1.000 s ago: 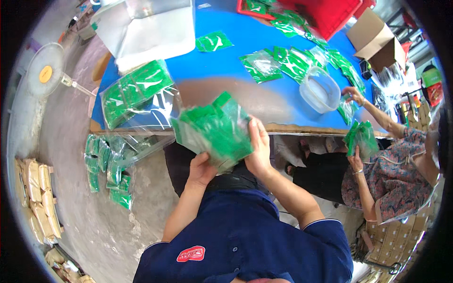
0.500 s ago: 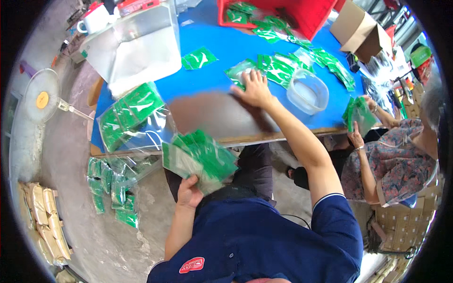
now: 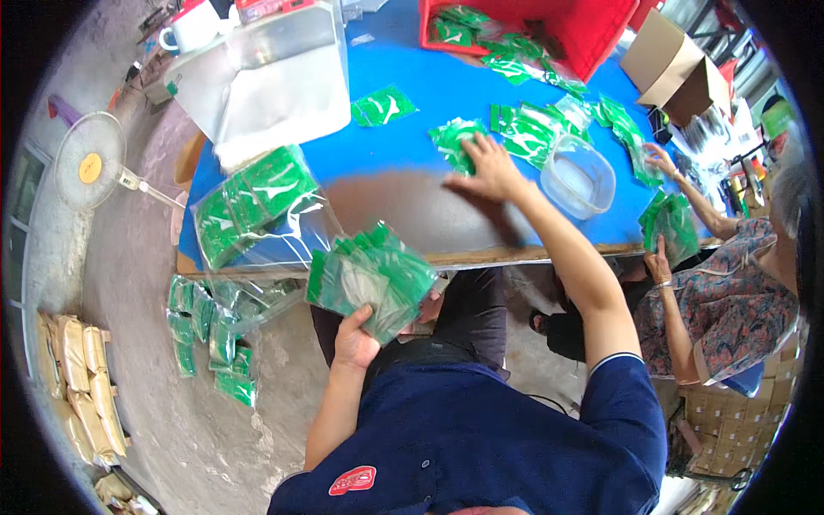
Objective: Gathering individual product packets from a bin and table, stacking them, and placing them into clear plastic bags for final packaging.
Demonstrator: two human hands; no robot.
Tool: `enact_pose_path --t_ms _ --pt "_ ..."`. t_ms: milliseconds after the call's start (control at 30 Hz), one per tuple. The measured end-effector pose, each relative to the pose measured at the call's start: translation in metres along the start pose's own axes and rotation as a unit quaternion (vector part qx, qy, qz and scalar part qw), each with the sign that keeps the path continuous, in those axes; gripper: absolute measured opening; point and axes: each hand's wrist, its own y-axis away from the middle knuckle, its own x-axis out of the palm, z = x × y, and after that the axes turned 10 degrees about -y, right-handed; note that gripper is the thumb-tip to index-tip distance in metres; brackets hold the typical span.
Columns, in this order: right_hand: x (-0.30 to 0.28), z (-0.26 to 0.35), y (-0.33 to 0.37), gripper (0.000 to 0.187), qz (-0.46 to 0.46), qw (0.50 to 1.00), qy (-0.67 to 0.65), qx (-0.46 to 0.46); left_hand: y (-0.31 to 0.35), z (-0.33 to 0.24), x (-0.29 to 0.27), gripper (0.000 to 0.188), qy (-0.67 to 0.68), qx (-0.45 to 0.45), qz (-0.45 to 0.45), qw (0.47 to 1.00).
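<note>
Green packets point(image 3: 373, 270) fan out in the left hand point(image 3: 354, 342) near the edge of the blue table point(image 3: 390, 64), thumb pinching from above, probably keeping the bunch together; its other fingers hide underneath. The right hand point(image 3: 496, 170), fingers spread, partly covers another packet point(image 3: 451, 144); its palm is out of my sight.

Your left hand point(image 3: 355, 345) holds fanned green plastic packets point(image 3: 396, 273); your right hand point(image 3: 495, 172) overlaps another flat packet point(image 3: 447, 140) on the blue surface point(image 3: 382, 153).

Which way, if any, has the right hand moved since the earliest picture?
Yes: the right hand moved forward, from the near edge of the blue table to a green packet.
</note>
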Motion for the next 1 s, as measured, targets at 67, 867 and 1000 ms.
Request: enact_pose_path --t_ms 67,867,1000 --pt "0.013 0.034 0.039 0.106 0.007 0.998 0.045 -0.037 -0.001 0.002 -0.008 0.066 0.005 0.008 -0.020 1.000" --pt "-0.023 0.157 0.075 0.044 -0.178 0.630 -0.728 0.203 -0.049 0.001 0.051 0.068 0.075 0.016 0.066 0.995" --pt "-0.009 0.188 0.098 0.044 -0.180 0.449 -0.845 0.228 -0.053 0.000 0.049 0.061 0.033 0.035 0.064 0.997"
